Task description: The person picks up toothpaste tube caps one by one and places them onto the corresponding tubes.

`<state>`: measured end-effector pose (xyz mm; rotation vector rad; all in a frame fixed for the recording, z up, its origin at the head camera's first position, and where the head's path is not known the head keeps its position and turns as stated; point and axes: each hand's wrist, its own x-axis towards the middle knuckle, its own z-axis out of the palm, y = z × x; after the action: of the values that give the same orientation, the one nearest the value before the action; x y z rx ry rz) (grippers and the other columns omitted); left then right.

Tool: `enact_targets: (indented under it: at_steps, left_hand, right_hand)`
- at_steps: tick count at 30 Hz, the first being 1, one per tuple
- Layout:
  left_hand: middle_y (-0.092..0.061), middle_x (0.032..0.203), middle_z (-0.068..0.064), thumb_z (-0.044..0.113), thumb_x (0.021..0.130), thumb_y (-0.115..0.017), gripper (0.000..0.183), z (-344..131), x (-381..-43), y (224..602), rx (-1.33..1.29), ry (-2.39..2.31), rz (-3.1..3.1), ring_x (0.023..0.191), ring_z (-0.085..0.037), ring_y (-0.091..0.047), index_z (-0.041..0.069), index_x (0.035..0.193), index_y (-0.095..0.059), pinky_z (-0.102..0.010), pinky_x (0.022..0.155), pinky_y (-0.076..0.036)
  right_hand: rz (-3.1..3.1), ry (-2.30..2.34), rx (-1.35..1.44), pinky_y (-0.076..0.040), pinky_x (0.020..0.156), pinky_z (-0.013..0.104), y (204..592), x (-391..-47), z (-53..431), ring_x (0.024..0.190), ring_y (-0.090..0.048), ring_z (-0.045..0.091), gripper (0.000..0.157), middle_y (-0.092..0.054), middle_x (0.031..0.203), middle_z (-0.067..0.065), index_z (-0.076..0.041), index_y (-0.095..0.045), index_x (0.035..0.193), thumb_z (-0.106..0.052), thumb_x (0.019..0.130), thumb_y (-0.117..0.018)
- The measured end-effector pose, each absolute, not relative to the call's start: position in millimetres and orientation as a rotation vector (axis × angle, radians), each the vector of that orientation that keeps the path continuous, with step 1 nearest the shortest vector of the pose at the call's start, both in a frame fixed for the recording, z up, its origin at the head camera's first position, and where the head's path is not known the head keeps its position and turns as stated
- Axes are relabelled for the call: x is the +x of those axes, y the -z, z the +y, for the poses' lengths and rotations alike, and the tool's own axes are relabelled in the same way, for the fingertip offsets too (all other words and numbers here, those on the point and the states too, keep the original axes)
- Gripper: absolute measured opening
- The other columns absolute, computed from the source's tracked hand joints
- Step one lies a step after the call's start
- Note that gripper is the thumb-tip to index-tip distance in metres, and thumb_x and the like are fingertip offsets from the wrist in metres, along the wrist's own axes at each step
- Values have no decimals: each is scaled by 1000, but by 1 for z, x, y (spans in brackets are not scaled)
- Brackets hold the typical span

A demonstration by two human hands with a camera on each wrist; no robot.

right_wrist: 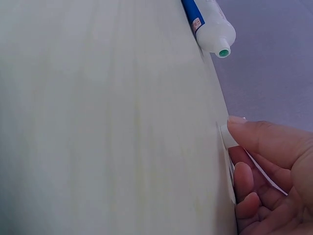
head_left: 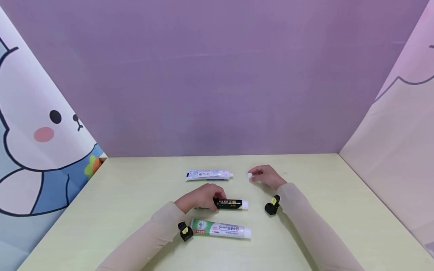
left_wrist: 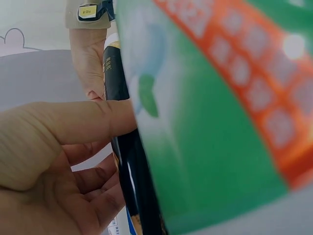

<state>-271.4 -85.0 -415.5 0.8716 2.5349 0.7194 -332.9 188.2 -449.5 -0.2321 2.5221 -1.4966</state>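
Observation:
In the head view three toothpaste tubes lie one behind another on the table. My left hand [head_left: 203,195] grips the middle one, a black tube [head_left: 230,204] with gold lettering and a white cap; thumb and fingers lie on either side of it. My right hand [head_left: 267,176] pinches a small white cap [head_left: 249,175] close over the table, to the right of the far tube. That far white toothpaste tube [head_left: 208,174] has a bare nozzle [right_wrist: 223,52], its opening green inside in the right wrist view. The near green-and-white toothpaste tube [head_left: 222,229] has its cap on.
The pale table [head_left: 135,210] meets a purple panel [head_left: 217,82] at its back edge. Side panels with cartoon prints [head_left: 44,124] stand at left and right. A small black wrist camera [head_left: 185,231] overlaps the green tube's left end in the head view.

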Motion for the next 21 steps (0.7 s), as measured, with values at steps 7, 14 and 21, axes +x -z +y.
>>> enact_targets:
  at_steps: [7, 14, 21]
  left_hand:
    - [-64, 98, 2, 1, 67, -81, 38, -87, -274, 417, 899, -735, 2501, 93, -14, -58, 13, 100, -66, -33, 88, -45]
    - [-63, 103, 4, 5, 68, -82, 41, -91, -277, 416, 858, -840, 2424, 98, -13, -57, 12, 105, -66, -32, 91, -44]
    - [-63, 104, 4, 6, 70, -81, 41, -96, -278, 416, 874, -880, 2405, 98, -13, -56, 12, 107, -65, -33, 90, -44]
  right_hand:
    - [2525, 1516, -250, -41, 84, 31, 452, -334, 187, 93, -54, 19, 27, -64, 100, 6, -2, -67, 106, -7, 80, -72]
    - [2541, 1517, -245, -41, 81, 30, 453, -336, 187, 90, -53, 19, 23, -63, 97, 5, -2, -67, 102, -7, 80, -72]
    - [2527, 1545, -225, -41, 80, 30, 452, -335, 184, 88, -55, 18, 22, -64, 93, 5, -1, -65, 100, -8, 81, -72]
